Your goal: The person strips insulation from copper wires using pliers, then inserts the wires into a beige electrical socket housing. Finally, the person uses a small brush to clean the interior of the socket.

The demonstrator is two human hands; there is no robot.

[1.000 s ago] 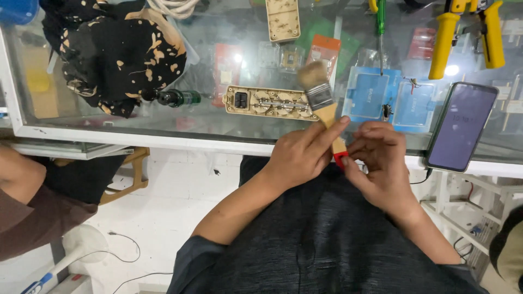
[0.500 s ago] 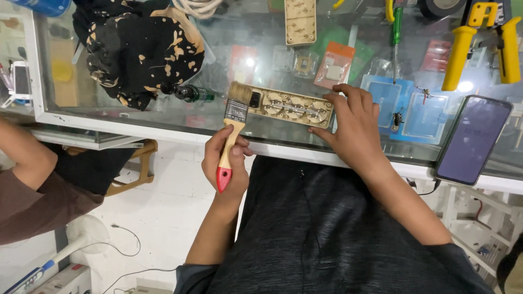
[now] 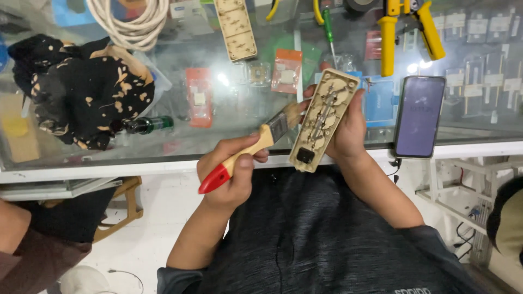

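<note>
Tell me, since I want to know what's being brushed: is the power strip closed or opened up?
Opened up: the power strip in the right hand shows bare inner metal strips.

- The right hand [image 3: 348, 128] holds the opened power strip [image 3: 325, 120] tilted over the near edge of the glass counter [image 3: 218, 147]
- The left hand [image 3: 229, 174], left of the strip, grips a paintbrush [image 3: 256, 144] whose bristles touch the strip's left side
- A phone [image 3: 419, 115] lies on the counter just right of the right hand
- Pliers [image 3: 406, 27] lie behind the phone
- A screwdriver [image 3: 329, 30] lies behind the strip
- A second strip half [image 3: 235, 28] lies farther left
- A cable coil [image 3: 131, 22] and a cloth [image 3: 81, 98] lie at the left end
</note>
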